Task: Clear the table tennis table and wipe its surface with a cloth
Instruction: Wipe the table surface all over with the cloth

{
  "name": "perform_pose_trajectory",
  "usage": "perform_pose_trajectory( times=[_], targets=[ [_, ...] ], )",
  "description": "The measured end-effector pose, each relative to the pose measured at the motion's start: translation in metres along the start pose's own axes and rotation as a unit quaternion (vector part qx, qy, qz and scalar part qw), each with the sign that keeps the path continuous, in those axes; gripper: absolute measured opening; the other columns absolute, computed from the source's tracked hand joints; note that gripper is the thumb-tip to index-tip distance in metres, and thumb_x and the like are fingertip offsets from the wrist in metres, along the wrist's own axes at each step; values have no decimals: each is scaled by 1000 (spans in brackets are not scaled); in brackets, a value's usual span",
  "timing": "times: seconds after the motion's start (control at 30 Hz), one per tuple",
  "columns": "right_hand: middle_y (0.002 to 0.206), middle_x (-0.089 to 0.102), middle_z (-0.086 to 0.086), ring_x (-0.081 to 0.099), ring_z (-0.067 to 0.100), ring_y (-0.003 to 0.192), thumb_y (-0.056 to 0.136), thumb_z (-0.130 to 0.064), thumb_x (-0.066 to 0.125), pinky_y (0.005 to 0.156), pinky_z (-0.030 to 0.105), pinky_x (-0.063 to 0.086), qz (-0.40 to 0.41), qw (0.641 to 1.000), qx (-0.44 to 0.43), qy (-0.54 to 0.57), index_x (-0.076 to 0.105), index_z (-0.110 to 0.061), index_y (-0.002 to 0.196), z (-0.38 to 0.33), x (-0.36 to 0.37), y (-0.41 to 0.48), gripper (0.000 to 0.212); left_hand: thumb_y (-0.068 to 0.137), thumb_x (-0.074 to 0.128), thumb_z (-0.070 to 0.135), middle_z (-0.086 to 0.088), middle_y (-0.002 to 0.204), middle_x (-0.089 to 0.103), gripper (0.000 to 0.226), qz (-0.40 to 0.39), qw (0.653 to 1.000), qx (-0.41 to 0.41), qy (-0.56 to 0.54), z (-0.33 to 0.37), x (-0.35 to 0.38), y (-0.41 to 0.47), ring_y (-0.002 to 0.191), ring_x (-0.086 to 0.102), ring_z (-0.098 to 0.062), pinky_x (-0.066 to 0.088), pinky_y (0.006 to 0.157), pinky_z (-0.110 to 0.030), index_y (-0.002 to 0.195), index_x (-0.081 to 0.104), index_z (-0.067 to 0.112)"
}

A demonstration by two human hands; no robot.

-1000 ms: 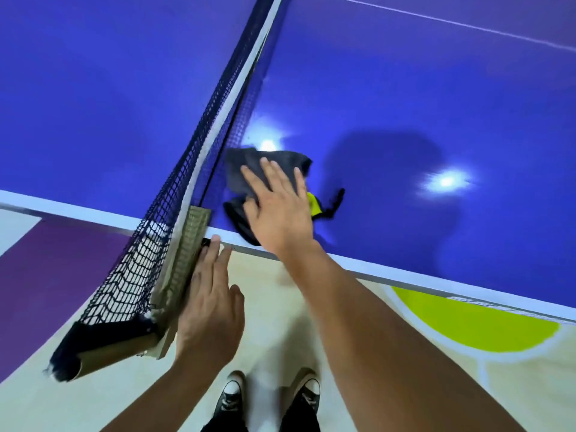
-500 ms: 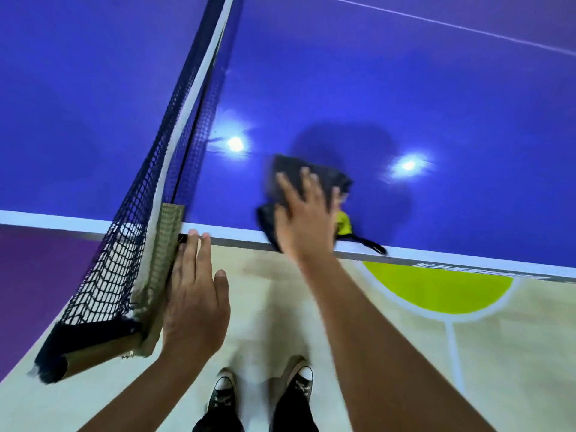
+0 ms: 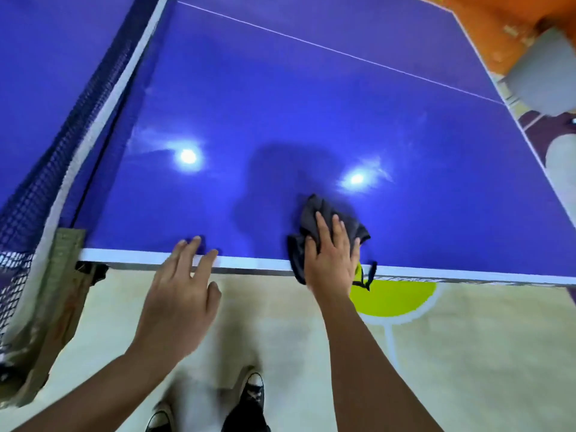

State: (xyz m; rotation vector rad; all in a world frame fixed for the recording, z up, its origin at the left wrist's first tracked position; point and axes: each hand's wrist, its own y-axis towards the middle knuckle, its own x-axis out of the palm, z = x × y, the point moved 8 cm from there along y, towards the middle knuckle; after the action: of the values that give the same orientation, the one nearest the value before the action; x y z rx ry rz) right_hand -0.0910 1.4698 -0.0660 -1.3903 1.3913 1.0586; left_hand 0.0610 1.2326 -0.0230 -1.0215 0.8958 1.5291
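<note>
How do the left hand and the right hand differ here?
The left hand holds nothing, fingertips at the edge of the table; the right hand presses a dark cloth flat on it. The left hand is nearer the net than the right hand. Both have straight fingers.

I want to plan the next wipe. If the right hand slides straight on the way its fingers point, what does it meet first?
Nothing, it seems. The right hand presses the cloth and points across the table; ahead lies only bare blue surface up to the thin white line.
</note>
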Motion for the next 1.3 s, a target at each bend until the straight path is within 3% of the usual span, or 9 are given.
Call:
perform_pose_trajectory(
  times=[0.13,0.27,0.5,0.77,0.93,1.1,1.3],
  targets=[
    [172,11,-7,2,8,157,102,-55,31,127,47,-7,3,997,83,-11,22,-49,158,51,-7,41,57,90,38,26,-18,145,52,51,-28,999,40,-21,45,24,33,137,46,-40,44,106,-54,132,62,9],
    [171,10,-7,2,9,157,99,-60,27,126,48,-10,20,994,103,-10,20,-51,157,61,-10,83,60,90,37,28,-16,147,51,53,-36,997,60,-25,88,45,83,138,45,-39,42,108,-52,134,60,11],
    [172,7,-8,1,11,157,97,-62,19,124,49,-14,13,997,73,-18,13,-52,158,73,-11,213,63,91,46,23,-14,149,47,51,-20,998,56,5,148,70,210,141,41,-35,35,115,-50,141,54,13],
    [172,9,-2,5,16,158,102,-55,26,125,54,-10,-16,1000,-10,-11,17,-48,160,47,-14,413,59,93,39,34,-18,150,42,54,-14,999,7,38,145,77,346,137,40,-40,32,114,-53,140,52,10],
    [171,13,-2,7,16,158,100,-56,26,125,54,-7,-11,999,-44,-13,22,-47,159,22,-5,517,59,100,34,40,-15,154,38,54,-28,995,-51,77,111,70,427,141,34,-38,31,113,-51,148,44,18],
    [171,14,0,8,16,158,100,-55,26,125,55,-7,-12,998,-56,-3,25,-45,159,-1,-3,599,60,95,32,48,-10,148,43,59,-27,995,-58,78,110,66,439,138,39,-35,37,109,-50,146,45,20],
    [172,11,-1,6,14,158,101,-49,25,125,53,-9,-19,999,-48,-3,24,-42,160,-8,-6,625,59,94,40,39,-13,151,42,55,22,997,-63,40,114,71,381,141,39,-37,37,108,-53,142,51,15]
  ],
)
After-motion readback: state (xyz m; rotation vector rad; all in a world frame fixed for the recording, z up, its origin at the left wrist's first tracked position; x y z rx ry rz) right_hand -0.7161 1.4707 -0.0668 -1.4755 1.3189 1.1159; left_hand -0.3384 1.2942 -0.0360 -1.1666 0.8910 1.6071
